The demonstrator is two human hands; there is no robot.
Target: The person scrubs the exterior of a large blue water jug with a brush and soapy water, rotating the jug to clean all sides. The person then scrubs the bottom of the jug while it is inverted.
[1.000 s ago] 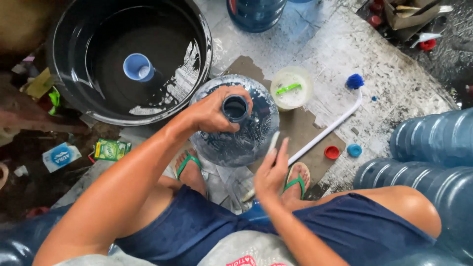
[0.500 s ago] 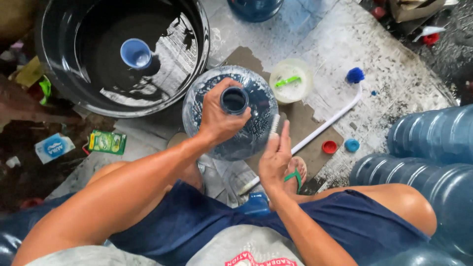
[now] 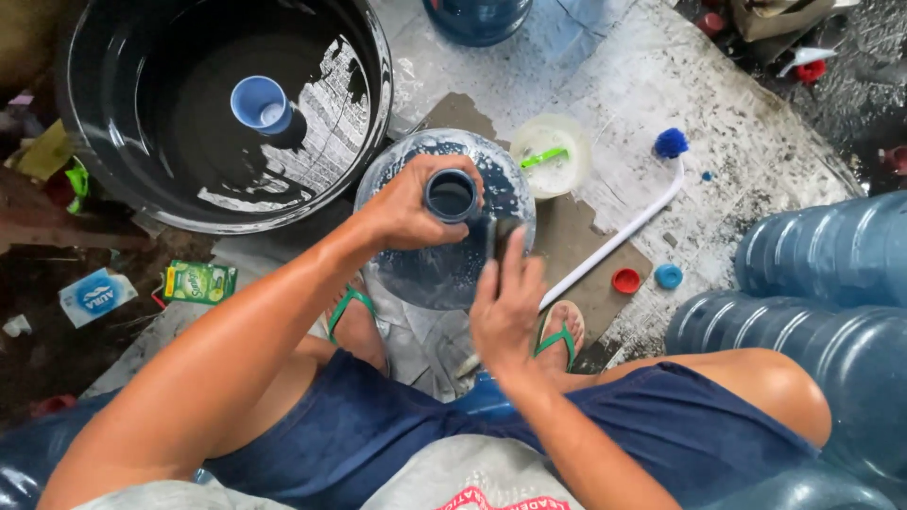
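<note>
A clear round water jug (image 3: 425,274), wet and soapy, stands between my feet in green sandals. My left hand (image 3: 406,206) is wrapped around the jug's neck, just beside its dark open mouth. My right hand (image 3: 505,307) lies against the jug's right side with the fingers held together. Its fingertips press a small dark piece, seemingly a scrub pad (image 3: 505,234), onto the jug wall. I am seated, with my knees apart on either side of the jug.
A big black basin (image 3: 123,194) of water with a blue cup (image 3: 260,102) floating in it sits at the upper left. A white bowl (image 3: 553,156), a long white brush (image 3: 624,231), red and blue caps (image 3: 625,280), and several blue jugs (image 3: 822,255) lie to the right.
My right hand moved from spread fingers beside the jug to closed fingers pressed on its side. My left hand kept its hold on the neck.
</note>
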